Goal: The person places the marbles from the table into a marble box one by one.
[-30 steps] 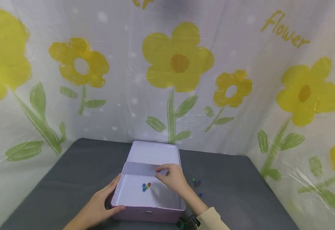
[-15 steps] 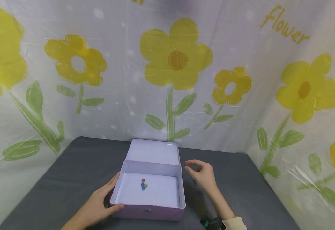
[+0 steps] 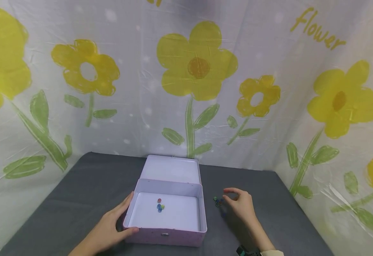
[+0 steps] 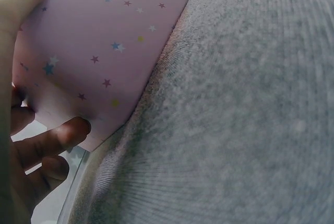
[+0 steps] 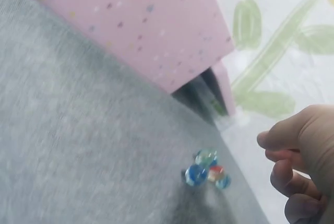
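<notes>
My left hand (image 3: 111, 225) holds the left side of a pink tin box (image 3: 164, 237), thumb at its front corner and fingers along its side. Stars pattern the outside of the box (image 4: 99, 41). Inside, on the white floor, lie a red marble (image 3: 159, 201) and a few blue and yellow-green marbles (image 3: 159, 209). To the right of the box, my right hand (image 3: 241, 203) hovers above the table with thumb and forefinger apart and bent. I see nothing between them. Just left of its fingertips sits a small cluster of glass marbles (image 5: 196, 175), blue, green and red.
The box's lid (image 3: 170, 169) is laid back behind it. A dark grey cloth (image 3: 77, 199) covers the table. Behind the table hangs a pale curtain (image 3: 135, 117) printed with yellow flowers. One blue marble (image 3: 223, 215) lies nearer the front, in the right hand's shadow.
My right hand has moved from above the box out to the right, beside the loose marbles. The red marble in the box has rolled slightly away from the others. My left hand stays put.
</notes>
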The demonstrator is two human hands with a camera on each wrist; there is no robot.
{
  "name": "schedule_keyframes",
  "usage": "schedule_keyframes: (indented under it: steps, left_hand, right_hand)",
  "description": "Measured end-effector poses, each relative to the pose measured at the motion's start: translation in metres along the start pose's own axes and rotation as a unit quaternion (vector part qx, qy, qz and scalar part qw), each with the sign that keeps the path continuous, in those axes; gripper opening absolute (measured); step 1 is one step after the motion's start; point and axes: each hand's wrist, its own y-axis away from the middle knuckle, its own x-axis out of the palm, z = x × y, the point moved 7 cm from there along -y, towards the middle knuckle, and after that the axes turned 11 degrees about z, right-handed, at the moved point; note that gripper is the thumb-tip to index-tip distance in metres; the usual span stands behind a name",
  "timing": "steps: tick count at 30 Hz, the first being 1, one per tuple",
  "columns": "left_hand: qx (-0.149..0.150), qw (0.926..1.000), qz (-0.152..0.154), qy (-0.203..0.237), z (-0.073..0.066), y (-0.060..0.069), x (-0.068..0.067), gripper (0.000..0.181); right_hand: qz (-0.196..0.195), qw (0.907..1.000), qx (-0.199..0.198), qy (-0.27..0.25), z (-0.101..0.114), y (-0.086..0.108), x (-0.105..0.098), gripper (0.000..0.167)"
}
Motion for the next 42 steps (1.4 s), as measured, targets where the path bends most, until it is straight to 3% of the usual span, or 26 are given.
schedule_keyframes:
  steps: [20,27,42]
  left_hand:
    - [0.001,1.0,-0.003,-0.007,-0.003,0.001,-0.003,0.11]
    - [-0.003,0.9999,-0.004,-0.014,-0.003,0.001,-0.002,0.111]
    - [-0.009,1.0,0.001,0.002,-0.001,0.0,0.0,0.109]
  right_hand:
    - [0.036,0.9987,0.036,0.009,-0.035,0.009,0.014,0.024]
    - [0.02,0.9985,0.015,0.048,-0.036,0.011,0.016,0.021]
    - [-0.013,0.9984,-0.018,0.052,-0.035,0.007,0.023,0.017]
